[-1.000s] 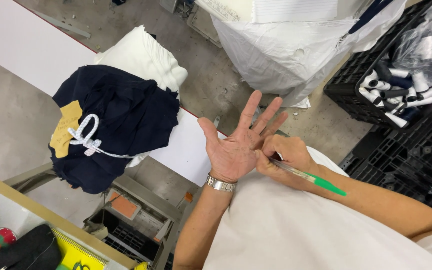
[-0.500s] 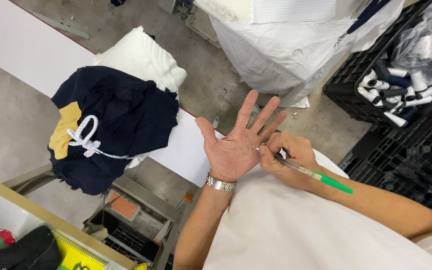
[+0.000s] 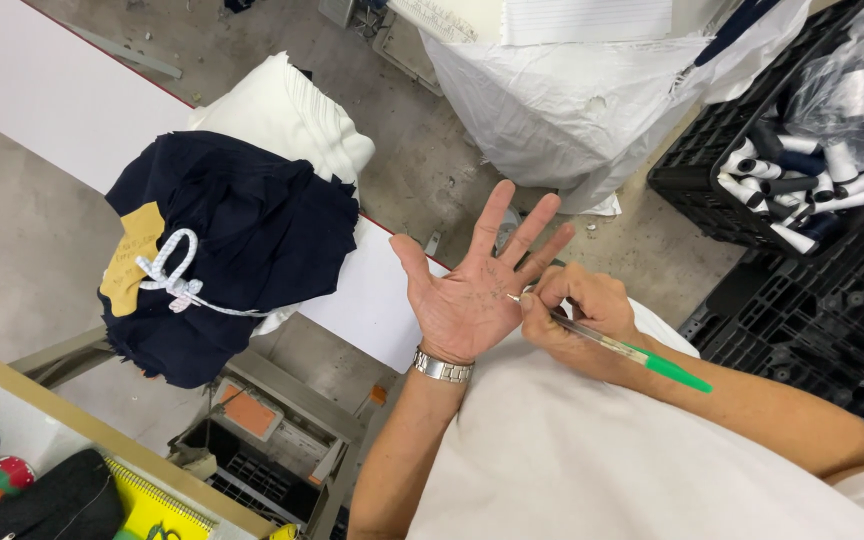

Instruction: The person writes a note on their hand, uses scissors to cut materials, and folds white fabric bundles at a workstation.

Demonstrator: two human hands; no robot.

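While the left hand (image 3: 472,290) is held up flat with its palm open and fingers spread, the right hand (image 3: 577,310) pinches a green-capped pen (image 3: 617,348), whose tip touches the left palm. Both hover over white cloth (image 3: 592,460), well apart from a dark tied fabric bundle (image 3: 222,250).

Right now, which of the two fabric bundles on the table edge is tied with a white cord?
The dark navy bundle, nearer the camera. A white cord is knotted around it over a tan paper tag. The white bundle behind it shows no cord.
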